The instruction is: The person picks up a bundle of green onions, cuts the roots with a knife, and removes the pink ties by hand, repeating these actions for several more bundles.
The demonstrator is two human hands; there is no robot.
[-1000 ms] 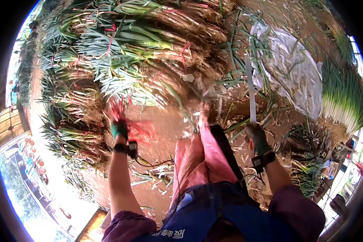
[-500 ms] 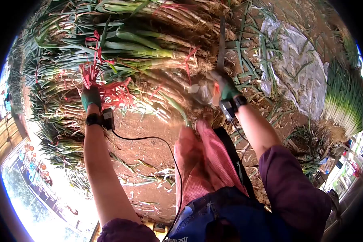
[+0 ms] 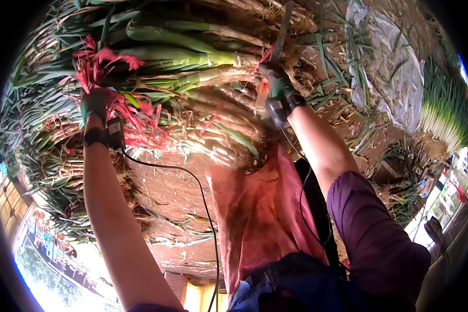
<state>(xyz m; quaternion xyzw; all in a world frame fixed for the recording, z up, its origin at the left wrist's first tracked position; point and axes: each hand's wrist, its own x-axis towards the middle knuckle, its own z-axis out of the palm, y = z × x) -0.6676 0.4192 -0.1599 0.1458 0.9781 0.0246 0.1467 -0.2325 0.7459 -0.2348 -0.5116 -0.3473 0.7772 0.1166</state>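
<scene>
My left hand [image 3: 93, 104], in a dark green glove, is closed around a bunch of red plastic strips [image 3: 91, 73] whose loose ends spread over the onions. My right hand [image 3: 276, 86], also gloved, grips a knife with a long dull blade [image 3: 283, 34] pointing away from me. It is at the root end of a bundle of large green onions [image 3: 203, 57], beside a red tie [image 3: 265, 54]. The knife's handle is hidden in the glove. Below the right hand lie more onions [image 3: 218, 106] with dirty roots, partly blurred.
Onion bundles [image 3: 31, 114] cover the ground at the left. A crumpled white plastic sheet [image 3: 390, 67] lies at the right, near a stack of green onions [image 3: 444, 112]. A pink cloth [image 3: 260, 208] covers my legs. A black cable [image 3: 192, 179] runs from my left wrist.
The view has shifted. My right hand, with the knife, has moved forward to the onion bundle's root end. My left hand has moved left and forward, still holding the red strips.
</scene>
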